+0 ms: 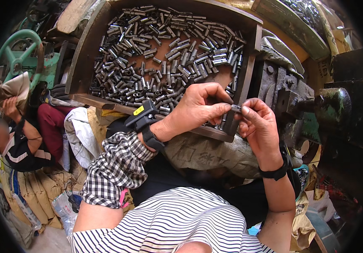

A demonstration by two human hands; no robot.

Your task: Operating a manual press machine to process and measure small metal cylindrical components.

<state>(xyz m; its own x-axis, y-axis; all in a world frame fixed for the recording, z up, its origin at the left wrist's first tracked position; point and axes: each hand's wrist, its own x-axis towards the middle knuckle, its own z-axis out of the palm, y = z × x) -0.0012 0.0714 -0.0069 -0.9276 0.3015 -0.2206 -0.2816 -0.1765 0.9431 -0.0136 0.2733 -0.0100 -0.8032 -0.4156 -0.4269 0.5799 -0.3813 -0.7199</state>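
A small metal sleeve (235, 108) sits between my fingertips, its details too small to make out. My left hand (198, 107) pinches its left end with thumb and forefinger. From the other side, my right hand (258, 123) pinches it too, its other fingers curled. Both hands are over the near right corner of a shallow brown tray (80, 55). Inside the tray lie many loose short metal tubes (139, 74), heaped toward the left and far sides, with patches of brown bottom showing between them.
A dark, greasy machine (337, 105) stands close on the right. Behind the tray is a green-edged container (293, 25) with more metal parts. To the left, another person (25, 139) sits near a green handwheel (17, 61). Sacking (206, 154) lies under the tray's front.
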